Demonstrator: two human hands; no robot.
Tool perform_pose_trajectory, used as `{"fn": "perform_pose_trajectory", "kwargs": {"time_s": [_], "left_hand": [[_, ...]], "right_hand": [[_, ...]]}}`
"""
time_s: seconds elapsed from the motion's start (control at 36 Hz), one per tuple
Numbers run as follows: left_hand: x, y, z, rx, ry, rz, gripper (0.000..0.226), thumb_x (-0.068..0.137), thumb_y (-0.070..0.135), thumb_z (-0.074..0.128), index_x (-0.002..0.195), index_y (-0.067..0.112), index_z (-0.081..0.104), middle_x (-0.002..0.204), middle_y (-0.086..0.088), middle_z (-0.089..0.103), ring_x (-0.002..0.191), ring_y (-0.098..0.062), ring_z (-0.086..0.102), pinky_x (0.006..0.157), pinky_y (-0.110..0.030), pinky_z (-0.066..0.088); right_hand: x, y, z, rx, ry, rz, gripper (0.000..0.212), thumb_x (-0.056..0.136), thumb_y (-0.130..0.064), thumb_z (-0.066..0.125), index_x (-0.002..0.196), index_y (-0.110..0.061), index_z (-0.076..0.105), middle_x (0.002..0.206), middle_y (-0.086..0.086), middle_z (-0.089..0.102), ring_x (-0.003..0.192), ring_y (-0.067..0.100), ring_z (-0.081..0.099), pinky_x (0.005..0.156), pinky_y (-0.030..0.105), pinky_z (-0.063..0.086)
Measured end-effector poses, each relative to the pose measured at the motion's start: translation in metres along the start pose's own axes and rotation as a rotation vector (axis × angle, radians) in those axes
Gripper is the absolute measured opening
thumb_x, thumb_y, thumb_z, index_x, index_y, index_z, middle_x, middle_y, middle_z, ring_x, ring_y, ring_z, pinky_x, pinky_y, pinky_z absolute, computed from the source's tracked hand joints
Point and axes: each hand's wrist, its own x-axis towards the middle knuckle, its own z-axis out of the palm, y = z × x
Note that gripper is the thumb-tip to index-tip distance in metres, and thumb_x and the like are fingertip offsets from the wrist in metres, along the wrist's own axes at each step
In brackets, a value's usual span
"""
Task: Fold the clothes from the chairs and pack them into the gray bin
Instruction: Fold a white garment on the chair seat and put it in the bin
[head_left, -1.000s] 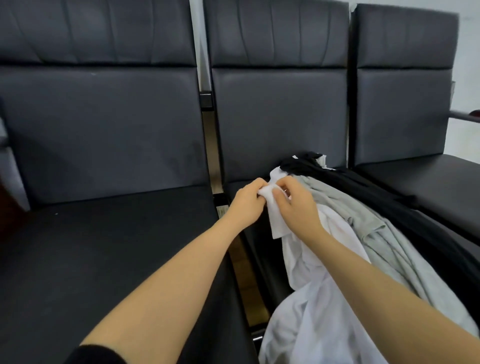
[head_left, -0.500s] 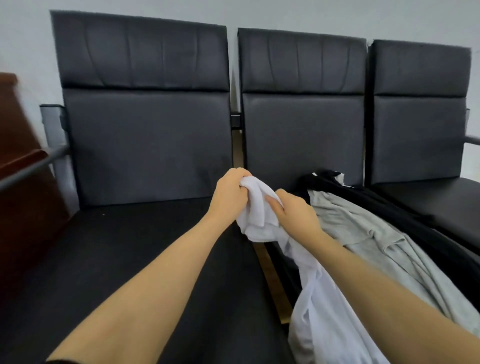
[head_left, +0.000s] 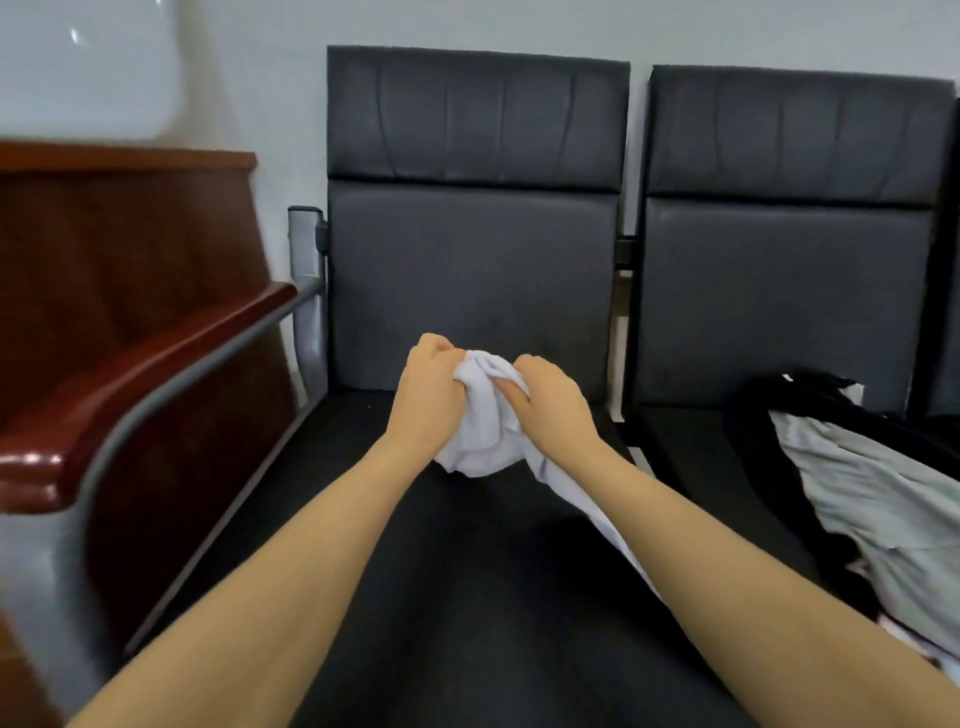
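White garment is bunched above the left chair seat; the left hand and right hand both grip it.

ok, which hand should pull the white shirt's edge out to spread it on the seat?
Probably left. Both hands grip the bunched white shirt; the left hand faces bare seat. The right hand has the shirt's tail trailing under its forearm, so it suits anchoring.
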Motion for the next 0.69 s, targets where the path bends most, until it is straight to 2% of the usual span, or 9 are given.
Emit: {"fn": "perform_pose_trajectory", "kwargs": {"time_s": [0.06, 0.11, 0.14, 0.19, 0.28, 0.42, 0.5, 0.61, 0.69], "left_hand": [[0.001, -0.012, -0.007, -0.090, -0.018, -0.051, 0.022, 0.098, 0.020, 0.039, 0.116, 0.016, 0.052, 0.098, 0.021, 0.047, 0.085, 0.001, 0.048, 0.073, -0.013, 0.039], [0.001, -0.019, -0.013, -0.076, -0.066, -0.060, 0.023, 0.100, 0.027, 0.037, 0.120, 0.024, 0.047, 0.106, 0.019, 0.051, 0.098, -0.003, 0.052, 0.077, -0.019, 0.043], [0.001, -0.023, -0.015, 0.009, -0.113, -0.040, 0.026, 0.099, 0.024, 0.038, 0.123, 0.023, 0.047, 0.117, 0.013, 0.051, 0.107, -0.011, 0.051, 0.084, -0.024, 0.043], [0.000, -0.033, -0.016, 0.270, -0.237, -0.024, 0.042, 0.096, 0.011, 0.040, 0.138, 0.015, 0.040, 0.142, -0.001, 0.038, 0.123, -0.025, 0.040, 0.096, -0.031, 0.036], [-0.005, -0.043, -0.011, 0.503, -0.335, -0.098, 0.055, 0.094, 0.009, 0.040, 0.147, 0.015, 0.027, 0.150, -0.003, 0.027, 0.126, -0.030, 0.033, 0.098, -0.033, 0.034], [-0.025, -0.036, 0.004, 0.510, -0.345, -0.116, 0.042, 0.091, 0.008, 0.043, 0.132, 0.015, 0.047, 0.131, -0.007, 0.043, 0.113, -0.027, 0.039, 0.090, -0.031, 0.032], [-0.038, -0.019, 0.017, 0.474, -0.413, -0.079, 0.039, 0.092, 0.010, 0.044, 0.130, 0.017, 0.051, 0.130, -0.006, 0.044, 0.116, -0.025, 0.041, 0.089, -0.031, 0.032], [-0.063, 0.002, 0.036, 0.434, -0.502, 0.005, 0.035, 0.095, 0.016, 0.042, 0.127, 0.019, 0.053, 0.129, -0.004, 0.049, 0.115, -0.024, 0.043, 0.089, -0.032, 0.032], [-0.084, 0.010, 0.048, 0.442, -0.604, 0.033, 0.038, 0.095, 0.017, 0.040, 0.132, 0.016, 0.048, 0.132, -0.006, 0.047, 0.117, -0.027, 0.045, 0.091, -0.035, 0.033]], "right_hand": [[0.010, -0.012, 0.012, 0.084, 0.040, 0.018, 0.024, 0.097, -0.036, 0.049, 0.105, -0.014, 0.050, 0.105, 0.006, 0.053, 0.096, 0.023, 0.052, 0.089, 0.037, 0.041], [0.018, -0.021, 0.026, 0.134, 0.052, 0.052, 0.036, 0.094, -0.044, 0.050, 0.116, -0.015, 0.049, 0.116, 0.005, 0.044, 0.105, 0.023, 0.045, 0.092, 0.037, 0.038], [0.020, -0.023, 0.032, 0.150, 0.045, 0.061, 0.040, 0.093, -0.046, 0.051, 0.120, -0.017, 0.047, 0.120, 0.004, 0.040, 0.108, 0.023, 0.042, 0.094, 0.035, 0.035], [0.020, -0.024, 0.040, 0.159, 0.013, 0.053, 0.046, 0.091, -0.044, 0.054, 0.128, -0.020, 0.043, 0.128, 0.003, 0.032, 0.114, 0.023, 0.037, 0.098, 0.033, 0.030], [0.012, -0.014, 0.047, 0.139, -0.052, 0.004, 0.043, 0.093, -0.033, 0.055, 0.132, -0.020, 0.042, 0.135, 0.002, 0.030, 0.121, 0.023, 0.034, 0.100, 0.033, 0.025], [-0.013, 0.016, 0.049, 0.097, -0.107, 0.008, 0.019, 0.095, -0.018, 0.046, 0.111, -0.016, 0.056, 0.116, 0.001, 0.048, 0.107, 0.020, 0.047, 0.087, 0.031, 0.027], [-0.034, 0.033, 0.045, 0.070, -0.114, 0.047, 0.020, 0.094, -0.013, 0.041, 0.093, -0.012, 0.061, 0.096, 0.000, 0.055, 0.091, 0.022, 0.054, 0.083, 0.033, 0.037], [-0.060, 0.055, 0.043, 0.013, -0.113, 0.069, 0.020, 0.092, -0.012, 0.041, 0.091, -0.009, 0.061, 0.093, 0.003, 0.059, 0.087, 0.024, 0.056, 0.084, 0.037, 0.041], [-0.076, 0.067, 0.045, -0.011, -0.176, 0.087, 0.023, 0.092, -0.014, 0.042, 0.099, -0.013, 0.063, 0.099, -0.001, 0.059, 0.095, 0.023, 0.057, 0.087, 0.034, 0.039]]}}
